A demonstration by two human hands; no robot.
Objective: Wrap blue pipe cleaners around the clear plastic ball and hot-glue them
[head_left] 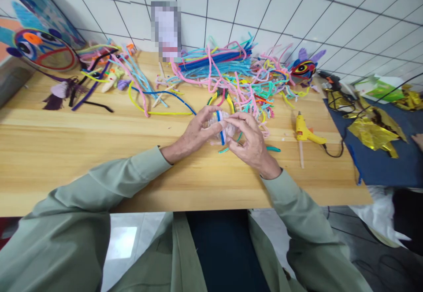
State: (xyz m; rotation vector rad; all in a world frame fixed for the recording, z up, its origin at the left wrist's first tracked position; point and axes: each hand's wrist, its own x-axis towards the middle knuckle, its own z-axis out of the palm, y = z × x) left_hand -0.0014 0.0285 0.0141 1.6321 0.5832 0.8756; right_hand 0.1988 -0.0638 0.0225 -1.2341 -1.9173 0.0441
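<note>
Between my hands, above the front half of the table, is a small clear plastic piece point(230, 130) with blue and white pipe-cleaner bands around it. My left hand point(205, 126) grips its left side, thumb across the front near the bands. Fingertips of my right hand point(248, 138) press on its right side and top. The fingers cover much of the piece, so its full shape is hidden. Just behind lies a pair of pliers point(231, 103) with yellow and green handles, partly covered. A teal pipe cleaner point(273, 149) pokes out beside my right hand.
Blue pipe cleaners point(214, 60) and a multicoloured tangle line the table's back. At right lie a yellow glue gun point(302, 130) and gold foil point(376, 129). Finished bird-like faces stand at the left point(42, 47) and back right point(302, 69). A blurred-out upright object point(166, 27) leans against the tiled wall.
</note>
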